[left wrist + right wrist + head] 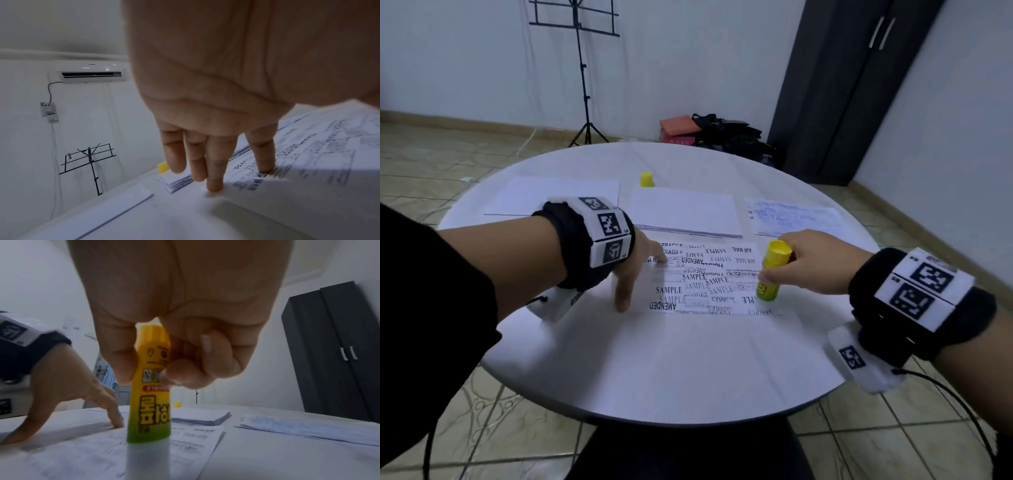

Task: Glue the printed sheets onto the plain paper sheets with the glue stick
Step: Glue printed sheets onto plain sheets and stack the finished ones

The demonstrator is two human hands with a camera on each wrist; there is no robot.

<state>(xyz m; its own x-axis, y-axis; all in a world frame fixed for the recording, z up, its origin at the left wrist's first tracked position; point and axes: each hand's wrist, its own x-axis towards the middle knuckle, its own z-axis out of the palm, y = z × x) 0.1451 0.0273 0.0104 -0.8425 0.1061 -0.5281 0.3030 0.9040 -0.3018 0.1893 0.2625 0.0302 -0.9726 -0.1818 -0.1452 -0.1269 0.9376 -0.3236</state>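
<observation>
- Right hand: grip pinched round the glue stick, thumb on one side and curled fingers on the other, high on the yellow barrel.
- Glue stick stands near upright, glue end down on the right part of the printed sheet; in the right wrist view the pale glue end meets the paper.
- Printed sheet lies flat on the round white surface, mid-front, text reading SAMPLE, AMENDED, AIR MAIL, FRAGILE, most of it upside down to the wearer.
- Left hand: grip spread, fingers straight and fanned, fingertips pressing on the left edge of the printed sheet; thumb down on the surface just beside the sheet's near left corner.
- Yellow cap stands alone at the far side of the surface, well apart from the stick.
- Plain paper stack just beyond the printed sheet; another plain sheet at far left; a stack with faint blue print at far right.
- Beyond: music stand, dark wardrobe, bags on the floor.
- Left wrist view: air conditioner on the wall.
</observation>
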